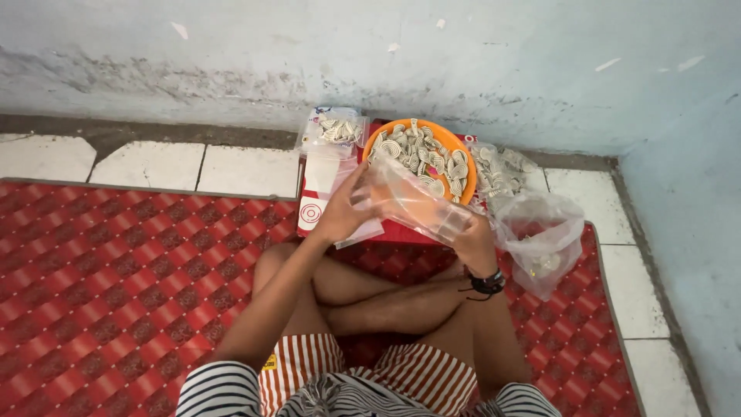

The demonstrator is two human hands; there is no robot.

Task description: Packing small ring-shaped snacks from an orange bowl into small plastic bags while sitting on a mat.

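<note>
My left hand [344, 205] grips the upper end of a small clear plastic bag [409, 199], and my right hand [472, 236] holds its lower end. The bag stretches between them above my crossed legs. Just beyond it stands an orange plate [464, 150] piled with pale spiral-shaped crackers [423, 155]. A black band sits on my right wrist.
A packed clear bag of the same crackers [336, 130] lies left of the plate, more lie at the right [498, 171]. A larger crumpled plastic bag [540, 232] sits by my right knee. A red-and-white box [316, 196] lies underneath. Red patterned mat [116, 278], white tiles, blue wall close ahead.
</note>
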